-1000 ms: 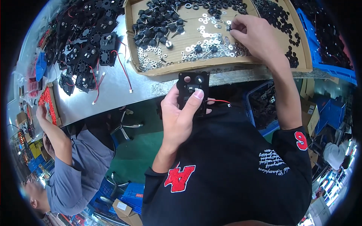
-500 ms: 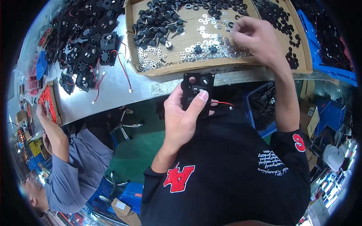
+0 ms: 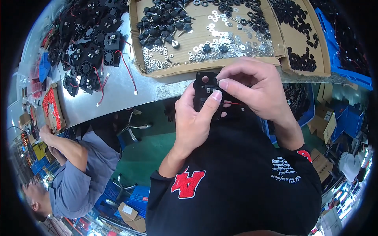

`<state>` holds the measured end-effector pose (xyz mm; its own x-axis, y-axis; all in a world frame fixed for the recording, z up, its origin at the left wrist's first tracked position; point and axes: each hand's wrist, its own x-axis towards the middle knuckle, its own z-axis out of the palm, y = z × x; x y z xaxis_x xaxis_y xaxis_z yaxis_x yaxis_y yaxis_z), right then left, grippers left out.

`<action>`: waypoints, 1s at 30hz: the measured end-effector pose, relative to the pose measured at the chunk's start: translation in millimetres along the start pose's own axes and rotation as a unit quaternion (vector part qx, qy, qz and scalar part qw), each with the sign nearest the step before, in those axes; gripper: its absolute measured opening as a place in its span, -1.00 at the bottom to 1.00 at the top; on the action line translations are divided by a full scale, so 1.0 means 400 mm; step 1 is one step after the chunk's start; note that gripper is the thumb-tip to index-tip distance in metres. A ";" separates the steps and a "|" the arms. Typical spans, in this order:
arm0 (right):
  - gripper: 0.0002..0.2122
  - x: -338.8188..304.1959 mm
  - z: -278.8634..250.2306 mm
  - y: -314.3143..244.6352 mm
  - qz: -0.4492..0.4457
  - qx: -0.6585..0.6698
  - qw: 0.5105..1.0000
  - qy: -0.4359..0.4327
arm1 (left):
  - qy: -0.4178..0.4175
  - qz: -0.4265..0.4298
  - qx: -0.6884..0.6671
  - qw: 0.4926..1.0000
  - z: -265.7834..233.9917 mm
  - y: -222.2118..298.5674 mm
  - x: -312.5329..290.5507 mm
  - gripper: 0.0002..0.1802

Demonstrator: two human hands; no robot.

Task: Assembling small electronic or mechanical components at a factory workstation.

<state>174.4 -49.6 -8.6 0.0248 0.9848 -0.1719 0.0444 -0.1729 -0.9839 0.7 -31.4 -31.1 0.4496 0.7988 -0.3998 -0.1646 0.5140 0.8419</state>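
Observation:
My left hand (image 3: pixel 191 122) grips a black plastic housing (image 3: pixel 201 83) just off the front edge of the table, thumb pressed on its face. The housing has a round hole and a small metal-and-black part in the middle; a thin red wire (image 3: pixel 235 103) comes out at its side. My right hand (image 3: pixel 262 88) is closed in a pinch at the housing's upper right corner, thumb and forefinger together on it. Whatever small piece lies between those fingers is hidden.
Beyond my hands a cardboard tray (image 3: pixel 177 70) holds black knobs with metal shafts (image 3: pixel 165 25), pale washers (image 3: pixel 215 33) and black rings (image 3: pixel 256 21). Black fan assemblies (image 3: pixel 84 51) with red wires lie at left. Blue crates (image 3: pixel 336 59) stand right. Another person (image 3: pixel 84 169) works at far left.
My right hand has come back from the washers in the tray to the housing and now pinches at its corner. My left hand still holds the housing, moved only slightly.

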 end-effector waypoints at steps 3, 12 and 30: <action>-0.84 -0.004 0.001 0.007 0.008 0.026 1.000 0.001 | -0.003 -0.001 -0.001 1.000 0.001 -0.003 -0.001 -0.63; -0.81 0.002 -0.022 0.027 -0.212 -0.184 0.958 0.050 | -0.010 -0.009 0.000 1.000 -0.005 -0.001 0.001 -0.60; -0.79 0.292 -0.060 -0.043 -0.096 -0.425 0.900 -0.017 | 0.030 -0.008 -0.045 0.999 -0.086 -0.005 -0.031 -0.54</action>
<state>200.4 67.8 -10.6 -0.0957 0.9952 -0.0186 0.7933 0.0650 -0.6053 -34.6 -31.7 -40.3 0.4006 0.8059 -0.4360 -0.2366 0.5507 0.8005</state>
